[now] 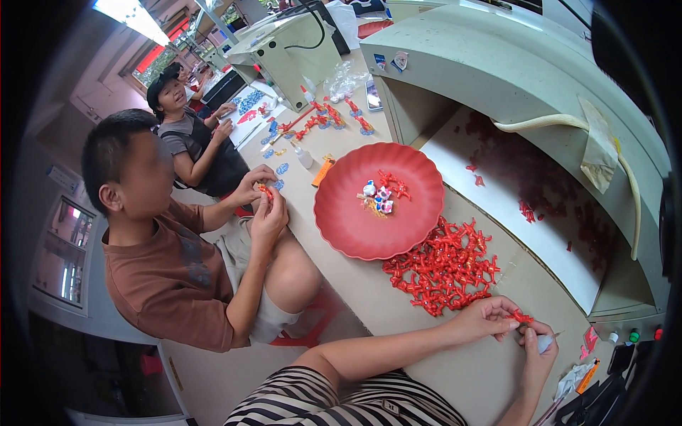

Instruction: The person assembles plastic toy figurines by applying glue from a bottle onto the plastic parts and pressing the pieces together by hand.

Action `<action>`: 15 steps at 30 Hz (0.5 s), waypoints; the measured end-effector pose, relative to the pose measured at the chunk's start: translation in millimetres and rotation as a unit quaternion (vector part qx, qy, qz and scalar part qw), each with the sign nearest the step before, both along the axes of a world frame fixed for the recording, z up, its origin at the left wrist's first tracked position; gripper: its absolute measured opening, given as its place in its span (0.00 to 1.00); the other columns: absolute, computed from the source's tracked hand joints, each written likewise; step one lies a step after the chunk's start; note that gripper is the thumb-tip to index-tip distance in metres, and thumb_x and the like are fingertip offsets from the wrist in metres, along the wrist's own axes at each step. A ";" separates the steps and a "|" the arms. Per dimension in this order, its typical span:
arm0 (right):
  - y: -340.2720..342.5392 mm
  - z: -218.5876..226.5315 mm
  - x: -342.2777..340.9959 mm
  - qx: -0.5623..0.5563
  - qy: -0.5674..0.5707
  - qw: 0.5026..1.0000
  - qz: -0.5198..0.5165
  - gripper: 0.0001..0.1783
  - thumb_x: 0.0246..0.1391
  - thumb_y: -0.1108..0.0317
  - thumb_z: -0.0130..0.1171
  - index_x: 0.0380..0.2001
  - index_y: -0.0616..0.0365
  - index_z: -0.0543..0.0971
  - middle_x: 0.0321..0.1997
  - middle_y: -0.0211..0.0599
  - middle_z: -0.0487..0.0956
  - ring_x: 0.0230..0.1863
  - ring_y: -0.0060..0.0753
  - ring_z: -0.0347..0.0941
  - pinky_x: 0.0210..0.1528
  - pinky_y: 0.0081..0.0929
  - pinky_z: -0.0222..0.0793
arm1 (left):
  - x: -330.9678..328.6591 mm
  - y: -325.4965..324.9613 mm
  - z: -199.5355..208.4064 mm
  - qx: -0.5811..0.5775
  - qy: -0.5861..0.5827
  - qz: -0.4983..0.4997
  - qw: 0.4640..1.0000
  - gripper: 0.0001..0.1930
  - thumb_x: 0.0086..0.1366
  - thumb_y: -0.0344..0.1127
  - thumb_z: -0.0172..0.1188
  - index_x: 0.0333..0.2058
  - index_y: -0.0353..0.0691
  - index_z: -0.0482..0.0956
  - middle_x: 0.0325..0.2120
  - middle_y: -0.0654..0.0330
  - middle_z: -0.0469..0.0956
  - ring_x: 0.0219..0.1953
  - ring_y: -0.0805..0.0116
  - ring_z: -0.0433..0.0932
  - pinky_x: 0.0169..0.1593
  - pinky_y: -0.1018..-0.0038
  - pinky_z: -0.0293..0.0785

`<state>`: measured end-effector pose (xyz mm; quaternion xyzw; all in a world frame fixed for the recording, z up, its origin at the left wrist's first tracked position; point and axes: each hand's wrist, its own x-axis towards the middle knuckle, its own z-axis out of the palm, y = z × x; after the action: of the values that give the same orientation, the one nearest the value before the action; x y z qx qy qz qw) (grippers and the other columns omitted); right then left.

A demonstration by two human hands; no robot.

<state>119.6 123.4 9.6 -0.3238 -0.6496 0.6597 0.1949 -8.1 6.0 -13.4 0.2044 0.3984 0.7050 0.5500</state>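
Observation:
At the lower right, my left hand [486, 319] pinches a small red plastic figure part [523, 317] between thumb and fingertips. My right hand [538, 355] is right beside it, closed around a small whitish squeeze bottle [545, 343] with a thin tip. The fingers of both hands nearly meet at the red part. Just beyond my left hand, a heap of similar glossy red figure parts [444, 273] lies on the table. Behind the heap stands a large red scalloped bowl [341, 231], holding a few red parts [394, 184] and white-and-coloured small figures [382, 201].
A grey hooded cabinet [497, 71] with red parts inside borders my right side. An orange-handled cutter [587, 378] and tissue [570, 383] lie near my right arm. At left, a co-worker [170, 263] handles a small red piece; others sit farther back. Red figures [327, 117] stand up the table.

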 end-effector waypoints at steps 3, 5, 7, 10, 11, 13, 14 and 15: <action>0.2 -0.6 0.7 -0.002 0.000 1.000 -0.001 0.08 0.50 0.72 0.54 0.33 0.64 0.72 0.28 0.34 0.75 0.26 0.17 0.66 0.30 0.14 0.64 | 0.3 0.3 -0.1 0.001 0.001 -0.001 1.000 0.12 0.60 0.33 0.52 0.42 0.37 0.68 0.31 0.66 0.72 0.29 0.81 0.69 0.33 0.82 0.69; 0.4 -1.1 0.7 -0.004 0.000 1.000 -0.001 0.07 0.50 0.72 0.54 0.33 0.64 0.73 0.28 0.34 0.75 0.26 0.17 0.66 0.30 0.14 0.63 | 0.3 0.3 -0.1 0.001 0.001 -0.001 1.000 0.12 0.60 0.33 0.52 0.42 0.37 0.68 0.31 0.66 0.72 0.29 0.81 0.69 0.33 0.82 0.69; -0.1 -0.2 0.3 -0.002 -0.003 1.000 -0.003 0.07 0.50 0.73 0.54 0.33 0.64 0.73 0.28 0.34 0.75 0.26 0.17 0.66 0.30 0.14 0.63 | 0.1 0.3 0.4 0.003 0.004 -0.002 1.000 0.11 0.60 0.33 0.52 0.42 0.37 0.68 0.31 0.66 0.72 0.29 0.81 0.69 0.33 0.82 0.69; -0.9 0.2 -0.4 -0.005 -0.002 1.000 -0.007 0.07 0.49 0.73 0.54 0.33 0.64 0.73 0.28 0.34 0.75 0.26 0.17 0.66 0.30 0.14 0.63 | -0.3 0.1 0.9 -0.002 0.005 0.000 1.000 0.11 0.60 0.33 0.52 0.41 0.37 0.68 0.30 0.65 0.72 0.29 0.81 0.69 0.33 0.82 0.69; -0.6 -0.2 -0.4 -0.005 -0.003 1.000 -0.007 0.07 0.49 0.73 0.54 0.33 0.64 0.73 0.28 0.34 0.75 0.26 0.17 0.66 0.30 0.14 0.63 | -0.3 0.1 0.8 -0.002 0.004 0.000 1.000 0.11 0.60 0.33 0.52 0.41 0.37 0.68 0.30 0.65 0.72 0.29 0.81 0.69 0.33 0.82 0.69; -0.1 -0.9 -0.3 -0.004 -0.004 1.000 -0.004 0.07 0.49 0.73 0.53 0.33 0.64 0.73 0.28 0.34 0.75 0.25 0.17 0.66 0.30 0.14 0.64 | -0.5 0.1 0.1 -0.004 0.003 0.001 1.000 0.11 0.60 0.33 0.52 0.41 0.37 0.68 0.30 0.65 0.72 0.29 0.81 0.69 0.33 0.82 0.69; 0.0 -0.9 -0.3 -0.004 -0.005 1.000 -0.004 0.07 0.49 0.73 0.53 0.33 0.64 0.73 0.28 0.34 0.75 0.25 0.17 0.66 0.30 0.14 0.64 | -0.4 0.4 -0.9 -0.004 0.003 0.000 1.000 0.11 0.60 0.33 0.52 0.41 0.37 0.68 0.30 0.65 0.72 0.29 0.81 0.69 0.33 0.82 0.69; 0.0 -0.9 -0.3 -0.002 -0.003 1.000 -0.003 0.07 0.50 0.73 0.53 0.33 0.64 0.73 0.28 0.34 0.75 0.25 0.17 0.66 0.30 0.14 0.64 | -0.3 0.9 -2.2 -0.005 0.002 0.001 1.000 0.11 0.60 0.33 0.52 0.41 0.37 0.68 0.30 0.65 0.72 0.29 0.81 0.69 0.33 0.83 0.69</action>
<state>119.3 123.4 8.7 -0.3282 -0.6481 0.6593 0.1939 -8.4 6.9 -15.6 0.2025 0.4030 0.7032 0.5496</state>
